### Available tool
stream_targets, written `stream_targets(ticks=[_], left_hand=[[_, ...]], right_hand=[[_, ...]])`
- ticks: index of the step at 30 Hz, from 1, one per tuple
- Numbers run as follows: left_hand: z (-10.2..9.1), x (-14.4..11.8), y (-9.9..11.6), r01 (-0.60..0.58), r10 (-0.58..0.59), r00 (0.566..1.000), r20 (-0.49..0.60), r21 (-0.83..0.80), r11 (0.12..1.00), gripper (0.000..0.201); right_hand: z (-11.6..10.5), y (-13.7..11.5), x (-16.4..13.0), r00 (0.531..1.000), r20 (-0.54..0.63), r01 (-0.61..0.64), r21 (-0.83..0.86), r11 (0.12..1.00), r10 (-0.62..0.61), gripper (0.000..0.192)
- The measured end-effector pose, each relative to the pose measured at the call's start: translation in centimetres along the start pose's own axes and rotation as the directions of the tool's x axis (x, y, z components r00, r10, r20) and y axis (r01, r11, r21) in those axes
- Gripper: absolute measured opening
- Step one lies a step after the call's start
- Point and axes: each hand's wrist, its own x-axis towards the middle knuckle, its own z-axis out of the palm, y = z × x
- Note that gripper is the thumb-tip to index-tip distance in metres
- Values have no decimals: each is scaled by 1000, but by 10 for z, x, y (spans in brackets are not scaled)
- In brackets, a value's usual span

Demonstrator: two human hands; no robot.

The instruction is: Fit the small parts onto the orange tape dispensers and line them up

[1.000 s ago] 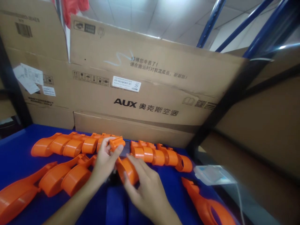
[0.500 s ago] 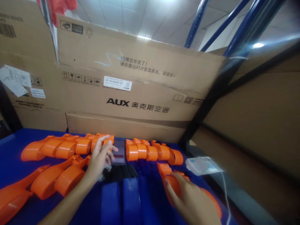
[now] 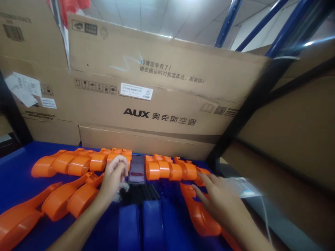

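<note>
— What stands behind the blue work surface point(image 3: 15, 167)?
— A big AUX cardboard box point(image 3: 162, 101), more cartons stacked to its left (one with a peeling paper label).
— And above the box?
— White ceiling tiles point(image 3: 162, 17); blue rack beams point(image 3: 227, 22) slant at its upper right.

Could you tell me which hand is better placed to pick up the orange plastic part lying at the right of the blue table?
Right. The right hand is spread over that orange part, fingers open, while the left hand rests by the phone and the left rows.
</note>
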Motion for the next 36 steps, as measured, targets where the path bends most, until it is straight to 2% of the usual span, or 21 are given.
stream_targets(ticks=[3,7,10,13,15,21,26,36], left_hand=[[1,-2,0,14,-21,993,120,60,998,13],[3,-8,6,3,-49,952,302,152,988,16],[5,-14,11,-23,-73,888,454,204,979,15],[7,-18,10,-29,-143,809,570,281,959,12],[8,-20,7,-40,-171,790,588,327,944,10],[9,-21,2,-63,-159,795,585,340,938,9],[8,-20,4,-32,-174,801,573,332,943,10],[9,-21,5,8,-186,805,563,303,953,11]], right_hand=[[10,15,31,992,83,99,-40,994,-95,63],[34,24,52,974,201,120,-81,989,-102,90],[46,22,56,966,221,156,-86,984,-134,91],[46,17,56,963,212,189,-82,978,-169,86],[43,15,55,965,199,192,-99,976,-169,82],[39,8,58,971,154,211,-208,955,-181,74],[41,2,63,966,105,255,-282,925,-235,51],[23,1,62,950,67,310,-307,900,-305,43]])
